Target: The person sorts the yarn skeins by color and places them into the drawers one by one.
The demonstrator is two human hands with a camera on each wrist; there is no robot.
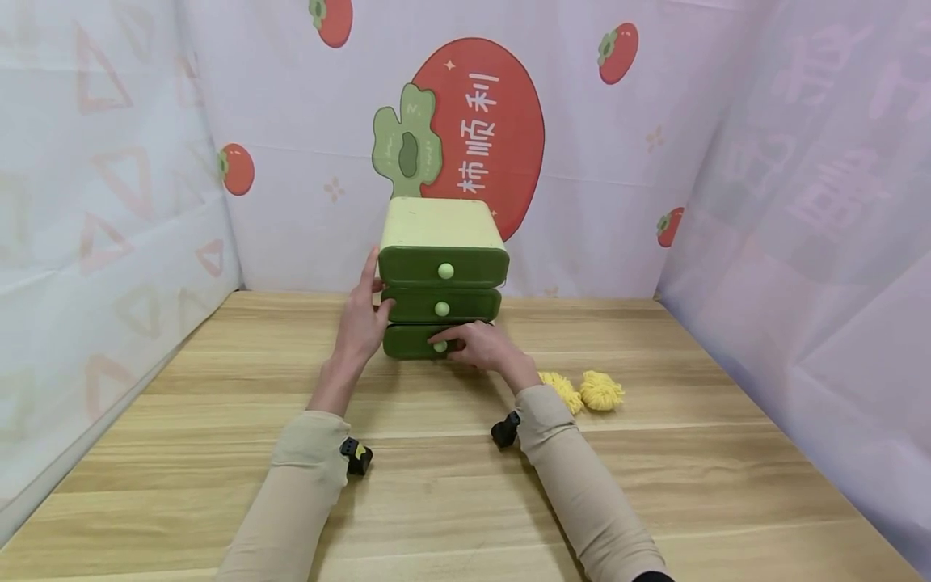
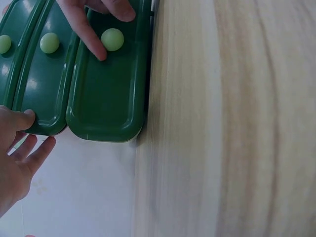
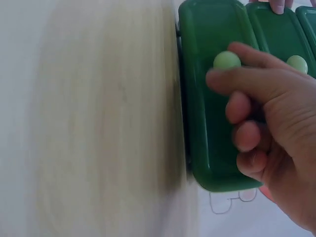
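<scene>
A small chest of drawers (image 1: pixel 444 222) with a pale top and three dark green drawer fronts stands at the back of the table. My left hand (image 1: pixel 360 322) rests against its left side, fingers fairly straight, thumb on the edge of the middle drawer (image 2: pixel 47 89). At the bottom drawer (image 2: pixel 106 98), my right hand (image 1: pixel 482 346) has its index finger and thumb on either side of the round pale green knob (image 3: pixel 227 60). The left wrist view shows the thumb tip apart from that knob. The other right fingers are curled and hold nothing.
Two yellow yarn pom-poms (image 1: pixel 602 391) lie on the wooden table (image 1: pixel 436 517), one partly behind the right forearm. A printed cloth backdrop (image 1: pixel 305 218) rises behind the chest, and cloth walls (image 1: pixel 815 242) stand on both sides.
</scene>
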